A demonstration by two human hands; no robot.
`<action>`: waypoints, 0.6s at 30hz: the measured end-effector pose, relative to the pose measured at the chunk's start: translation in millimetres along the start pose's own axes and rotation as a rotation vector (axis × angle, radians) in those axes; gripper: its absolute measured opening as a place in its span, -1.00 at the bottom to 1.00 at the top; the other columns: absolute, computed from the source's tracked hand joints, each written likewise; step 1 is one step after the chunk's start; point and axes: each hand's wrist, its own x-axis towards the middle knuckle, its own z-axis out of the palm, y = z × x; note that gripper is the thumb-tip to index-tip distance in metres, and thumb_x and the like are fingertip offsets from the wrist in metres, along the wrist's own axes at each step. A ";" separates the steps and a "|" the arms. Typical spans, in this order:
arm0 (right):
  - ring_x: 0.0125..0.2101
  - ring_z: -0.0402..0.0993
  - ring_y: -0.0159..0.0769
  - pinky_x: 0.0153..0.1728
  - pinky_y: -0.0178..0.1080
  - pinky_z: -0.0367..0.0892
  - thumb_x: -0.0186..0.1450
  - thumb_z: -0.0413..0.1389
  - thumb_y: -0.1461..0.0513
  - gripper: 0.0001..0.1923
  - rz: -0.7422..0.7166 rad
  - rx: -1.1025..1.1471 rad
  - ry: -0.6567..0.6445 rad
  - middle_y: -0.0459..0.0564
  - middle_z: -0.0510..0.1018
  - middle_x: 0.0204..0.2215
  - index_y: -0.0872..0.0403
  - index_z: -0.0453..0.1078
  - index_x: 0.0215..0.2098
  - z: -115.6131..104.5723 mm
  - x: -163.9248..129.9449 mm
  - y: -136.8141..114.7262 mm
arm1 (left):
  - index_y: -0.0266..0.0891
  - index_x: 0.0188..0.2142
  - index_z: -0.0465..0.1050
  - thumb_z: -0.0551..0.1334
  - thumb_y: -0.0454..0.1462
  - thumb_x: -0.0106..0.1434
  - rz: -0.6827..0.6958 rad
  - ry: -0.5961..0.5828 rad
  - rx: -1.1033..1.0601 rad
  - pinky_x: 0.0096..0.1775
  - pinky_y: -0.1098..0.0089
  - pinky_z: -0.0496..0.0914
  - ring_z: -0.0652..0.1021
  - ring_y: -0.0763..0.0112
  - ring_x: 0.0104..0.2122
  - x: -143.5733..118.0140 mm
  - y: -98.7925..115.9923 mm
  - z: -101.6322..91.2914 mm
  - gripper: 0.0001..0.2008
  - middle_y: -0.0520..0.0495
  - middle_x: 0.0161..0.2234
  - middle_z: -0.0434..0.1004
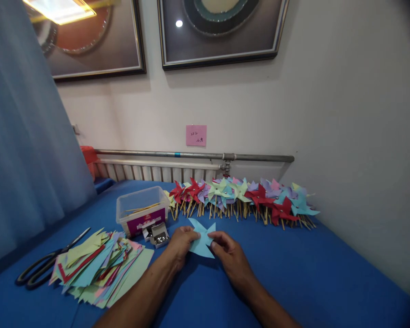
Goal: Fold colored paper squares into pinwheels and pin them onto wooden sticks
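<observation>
Right, starting at nine o'clock: black-handled scissors (43, 263) lie flat on the blue table (310, 273), blades pointing up towards one o'clock. Just beside them, a loose stack of cut coloured paper sheets (100, 269), greens, pinks and a red piece showing. Up at eleven o'clock of that stack sits a clear plastic box (141, 214) with wooden sticks inside, and touching its front a small open box of metal pins (157, 234).

Now the centre: the left hand (181, 243) pinches the left edge of a light blue paper pinwheel blade (201, 239), fingers closed on it. The right hand (230, 255) meets it from three o'clock, thumb and fingertips clamped on the paper's right side. The piece lies low over the table, between both hands, its points fanning up to twelve.

Beyond, from twelve to two o'clock, a long row of finished pinwheels (242, 198) on sticks lies against the wall, with a pink note (196, 135) above.
</observation>
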 end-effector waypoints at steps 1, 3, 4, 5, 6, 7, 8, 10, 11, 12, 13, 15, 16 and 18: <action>-0.42 0.40 -0.29 -0.35 -0.28 0.29 0.20 0.23 -0.02 -0.66 -0.003 -0.024 0.002 -0.08 0.55 -0.38 0.03 0.50 -0.20 -0.1 -0.1 0.1 | -0.29 -0.55 0.39 0.41 -0.30 -0.14 -0.004 -0.003 0.004 -0.54 0.47 0.17 0.33 0.55 -0.67 -1.3 0.3 1.5 -0.79 0.05 -0.65 0.39; -0.47 0.34 -0.32 -0.39 -0.29 0.24 0.23 0.21 -0.06 -0.66 -0.017 -0.069 0.007 -0.12 0.48 -0.48 0.04 0.48 -0.32 0.2 -0.1 -0.4 | -0.28 -0.56 0.39 0.40 -0.31 -0.14 -0.021 -0.004 0.019 -0.54 0.46 0.17 0.32 0.54 -0.67 -3.6 0.7 4.8 -0.81 0.05 -0.66 0.38; -0.49 0.31 -0.33 -0.41 -0.30 0.22 0.23 0.19 -0.07 -0.65 -0.024 -0.081 0.015 -0.14 0.44 -0.52 0.04 0.46 -0.37 0.6 0.0 -0.6 | -0.28 -0.57 0.39 0.39 -0.31 -0.14 -0.024 0.000 0.029 -0.54 0.46 0.17 0.32 0.54 -0.67 -4.7 0.7 6.6 -0.81 0.04 -0.66 0.38; -0.50 0.28 -0.34 -0.43 -0.30 0.20 0.23 0.19 -0.07 -0.65 -0.028 -0.088 0.028 -0.16 0.41 -0.55 0.04 0.44 -0.41 1.0 0.2 -0.8 | -0.27 -0.58 0.39 0.38 -0.32 -0.13 -0.025 0.003 0.039 -0.54 0.46 0.17 0.32 0.53 -0.67 -5.8 0.5 8.2 -0.82 0.04 -0.67 0.39; -0.52 0.25 -0.35 -0.44 -0.30 0.18 0.23 0.19 -0.07 -0.64 -0.029 -0.093 0.047 -0.17 0.39 -0.57 0.04 0.42 -0.43 1.5 0.4 -0.7 | -0.27 -0.58 0.39 0.38 -0.32 -0.13 -0.024 0.009 0.049 -0.54 0.45 0.16 0.33 0.52 -0.66 -6.8 0.3 9.8 -0.83 0.03 -0.67 0.39; -0.53 0.23 -0.35 -0.46 -0.31 0.16 0.22 0.20 -0.07 -0.65 -0.028 -0.095 0.066 -0.18 0.37 -0.58 0.03 0.41 -0.44 1.9 0.8 -0.3 | -0.28 -0.58 0.39 0.37 -0.33 -0.12 -0.022 0.014 0.059 -0.54 0.45 0.16 0.33 0.52 -0.66 -7.8 0.0 11.2 -0.84 0.03 -0.67 0.40; -0.55 0.21 -0.36 -0.48 -0.31 0.15 0.20 0.21 -0.07 -0.65 -0.023 -0.099 0.080 -0.19 0.35 -0.60 0.03 0.40 -0.45 2.3 1.1 0.3 | -0.28 -0.58 0.40 0.37 -0.33 -0.12 -0.020 0.013 0.069 -0.54 0.45 0.16 0.33 0.52 -0.66 -8.7 -0.5 12.5 -0.85 0.03 -0.67 0.40; -0.58 0.18 -0.37 -0.51 -0.31 0.11 0.18 0.23 -0.08 -0.65 -0.010 -0.109 0.091 -0.20 0.32 -0.62 0.02 0.41 -0.44 2.8 2.0 1.9 | -0.28 -0.58 0.40 0.37 -0.32 -0.13 -0.019 -0.001 0.080 -0.54 0.45 0.16 0.33 0.52 -0.66 -10.0 -1.4 14.2 -0.85 0.04 -0.67 0.39; -0.59 0.17 -0.37 -0.52 -0.31 0.10 0.17 0.23 -0.08 -0.65 -0.007 -0.112 0.092 -0.21 0.32 -0.63 0.02 0.41 -0.43 3.0 2.5 2.7 | -0.28 -0.58 0.40 0.38 -0.32 -0.13 -0.019 -0.012 0.081 -0.54 0.45 0.16 0.32 0.53 -0.67 -10.3 -1.9 14.8 -0.84 0.04 -0.67 0.39; -0.59 0.17 -0.37 -0.53 -0.31 0.10 0.16 0.23 -0.09 -0.64 -0.007 -0.109 0.100 -0.21 0.32 -0.64 0.02 0.41 -0.43 3.3 2.9 3.2 | -0.29 -0.58 0.39 0.38 -0.31 -0.14 -0.019 -0.022 0.078 -0.54 0.45 0.17 0.32 0.53 -0.67 -10.5 -2.3 15.1 -0.82 0.04 -0.67 0.39; -0.59 0.19 -0.36 -0.53 -0.31 0.11 0.16 0.24 -0.09 -0.64 -0.008 -0.098 0.111 -0.20 0.33 -0.63 0.01 0.40 -0.42 3.6 3.3 3.5 | -0.29 -0.58 0.39 0.39 -0.30 -0.14 -0.016 -0.028 0.072 -0.53 0.46 0.17 0.33 0.53 -0.67 -10.5 -2.7 15.3 -0.81 0.04 -0.67 0.39; -0.57 0.25 -0.34 -0.51 -0.31 0.16 0.14 0.25 -0.10 -0.62 -0.010 -0.059 0.146 -0.19 0.36 -0.60 0.01 0.38 -0.41 4.2 4.1 3.3 | -0.29 -0.57 0.40 0.39 -0.28 -0.14 -0.012 -0.019 0.065 -0.54 0.45 0.19 0.34 0.52 -0.67 -10.3 -3.4 15.4 -0.80 0.03 -0.66 0.41; -0.55 0.28 -0.32 -0.49 -0.30 0.19 0.13 0.25 -0.10 -0.62 -0.010 -0.039 0.163 -0.18 0.38 -0.59 0.00 0.36 -0.42 4.5 4.3 2.9 | -0.29 -0.57 0.40 0.39 -0.28 -0.14 -0.013 -0.010 0.065 -0.54 0.45 0.19 0.34 0.52 -0.67 -10.1 -3.7 15.4 -0.81 0.02 -0.66 0.42; -0.53 0.32 -0.30 -0.46 -0.28 0.23 0.13 0.26 -0.09 -0.62 -0.010 -0.020 0.180 -0.16 0.40 -0.57 0.00 0.34 -0.45 4.7 4.5 2.6 | -0.28 -0.57 0.40 0.38 -0.29 -0.14 -0.019 0.010 0.074 -0.54 0.45 0.19 0.33 0.52 -0.67 -10.0 -4.1 15.7 -0.82 0.02 -0.66 0.42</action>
